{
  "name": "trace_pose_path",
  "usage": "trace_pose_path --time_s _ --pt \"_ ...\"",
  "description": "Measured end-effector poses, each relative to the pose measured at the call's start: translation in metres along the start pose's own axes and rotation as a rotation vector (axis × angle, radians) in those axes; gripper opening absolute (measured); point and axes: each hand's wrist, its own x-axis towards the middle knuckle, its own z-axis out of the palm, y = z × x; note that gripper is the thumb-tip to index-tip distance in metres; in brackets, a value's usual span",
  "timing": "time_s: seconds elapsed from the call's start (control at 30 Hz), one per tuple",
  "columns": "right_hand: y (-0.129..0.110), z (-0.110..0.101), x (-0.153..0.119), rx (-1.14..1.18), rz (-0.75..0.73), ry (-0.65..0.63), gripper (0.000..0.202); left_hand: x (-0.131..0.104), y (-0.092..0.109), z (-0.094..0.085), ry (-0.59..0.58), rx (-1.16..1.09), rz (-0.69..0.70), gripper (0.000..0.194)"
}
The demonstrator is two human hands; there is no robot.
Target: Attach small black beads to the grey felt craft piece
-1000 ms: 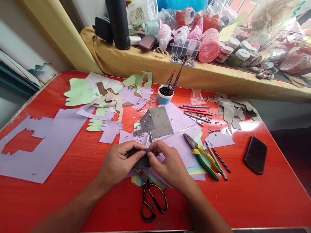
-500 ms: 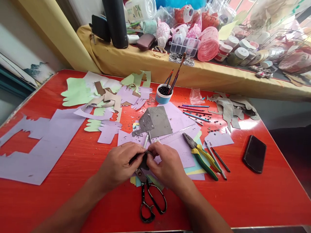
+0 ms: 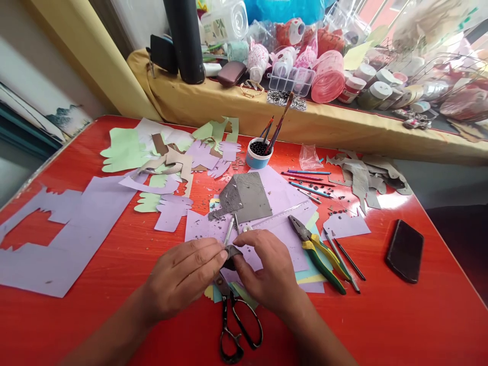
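We've got a small dark grey scrap (image 3: 231, 252) pinched between our left hand (image 3: 183, 277) and our right hand (image 3: 267, 272), fingertips of both closed on it, low over the lilac paper (image 3: 284, 236) at the near middle of the red table (image 3: 381, 315). The piece looks dull and charcoal, curled or folded at its top edge, mostly hidden by our thumbs. Black scissors (image 3: 234, 320) lie just below our hands, green-handled pliers (image 3: 318, 249) to the right.
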Motion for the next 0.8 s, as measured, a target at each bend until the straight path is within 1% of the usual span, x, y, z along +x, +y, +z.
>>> trace_pose_path --time_s 0.1,0.2,0.27,0.4,0.5,0.57,0.67,0.8 --pt "-0.002 0.001 0.001 0.016 -0.049 -0.017 0.018 0.001 0.001 -0.001 -0.012 0.003 0.016 0.025" --pt "-0.004 0.002 0.002 0.013 -0.072 -0.025 0.018 0.005 0.002 0.0 0.016 -0.016 -0.008 0.026" --pt "-0.004 0.002 0.002 -0.001 -0.078 -0.013 0.015 0.009 0.003 0.003 0.045 -0.073 -0.085 0.029" --pt "-0.002 0.002 0.001 -0.042 -0.087 0.004 0.011 0.015 0.008 0.01 0.093 -0.261 -0.325 0.029" --pt "-0.001 0.004 0.0 -0.055 -0.067 -0.009 0.011 0.015 0.011 0.014 0.1 -0.334 -0.428 0.028" --pt "-0.001 0.006 0.0 -0.063 -0.037 -0.031 0.012 0.014 0.012 0.016 0.084 -0.343 -0.502 0.025" --pt "-0.001 0.007 -0.001 -0.092 0.003 -0.06 0.012 0.012 0.012 0.016 0.055 -0.295 -0.596 0.02" --pt "0.0 0.008 0.0 -0.107 0.019 -0.066 0.012 0.012 0.011 0.017 0.04 -0.217 -0.62 0.013"
